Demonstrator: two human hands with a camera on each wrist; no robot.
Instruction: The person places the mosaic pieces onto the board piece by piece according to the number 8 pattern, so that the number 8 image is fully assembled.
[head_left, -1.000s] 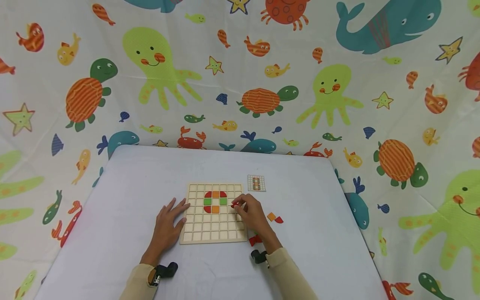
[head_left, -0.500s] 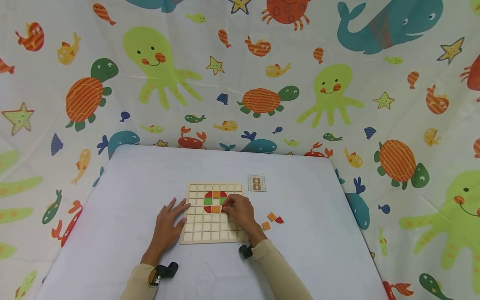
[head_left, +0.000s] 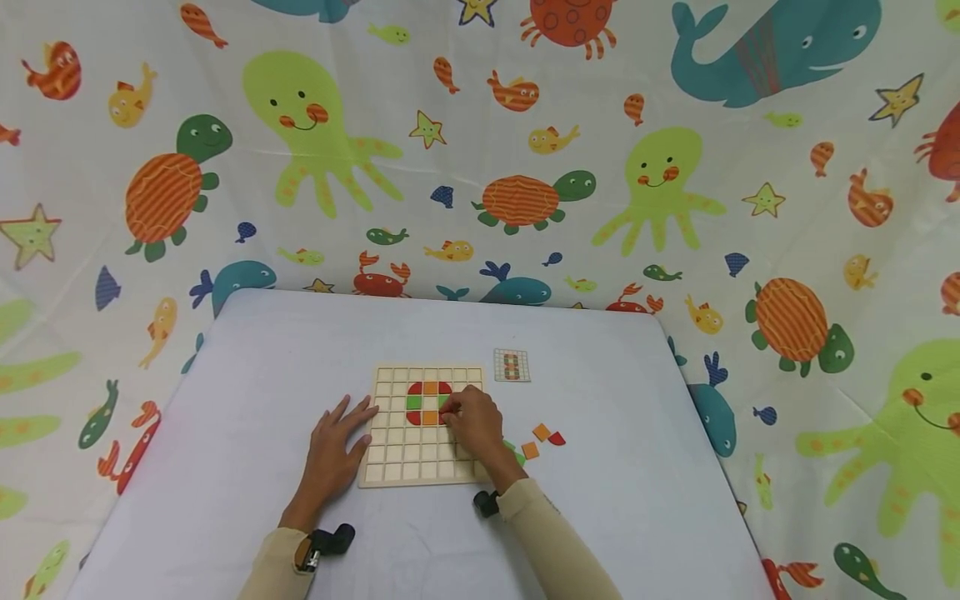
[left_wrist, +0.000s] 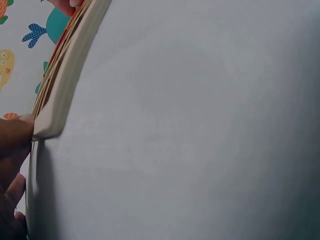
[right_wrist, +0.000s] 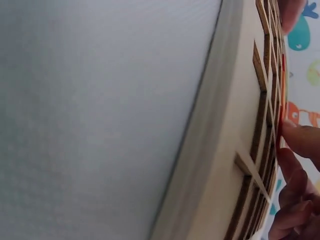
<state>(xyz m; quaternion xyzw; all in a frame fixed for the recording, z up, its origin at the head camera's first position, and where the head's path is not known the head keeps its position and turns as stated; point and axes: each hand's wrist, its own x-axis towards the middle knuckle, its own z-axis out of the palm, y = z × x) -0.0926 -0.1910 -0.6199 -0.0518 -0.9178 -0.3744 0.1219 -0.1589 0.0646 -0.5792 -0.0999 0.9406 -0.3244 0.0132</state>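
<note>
A square wooden grid board (head_left: 386, 475) lies on the white table. Red quarter-round tiles (head_left: 415, 389), orange square tiles (head_left: 431, 418) and green square tiles (head_left: 414, 402) form a ring in its upper middle cells. My right hand (head_left: 477, 423) pinches a red quarter-round tile (right_wrist: 280, 134) at the ring's lower right cell; the fingers hide much of it in the head view. At the board's left edge rests my left hand (head_left: 337, 450), fingers spread and relaxed. In the left wrist view, the left fingers (left_wrist: 12, 135) touch the board's rim.
A small pattern card (head_left: 512, 365) lies beyond the board's upper right corner. Right of the board are loose orange squares (head_left: 542, 432), a red quarter-round piece (head_left: 557, 438) and green pieces (head_left: 517, 457), partly behind the right arm. A sea-animal cloth (head_left: 465, 275) hangs behind the table.
My right hand has carried the red tile left from the board's right side to the ring's lower right cell, settling there over the last half second. The left hand has stayed put.
</note>
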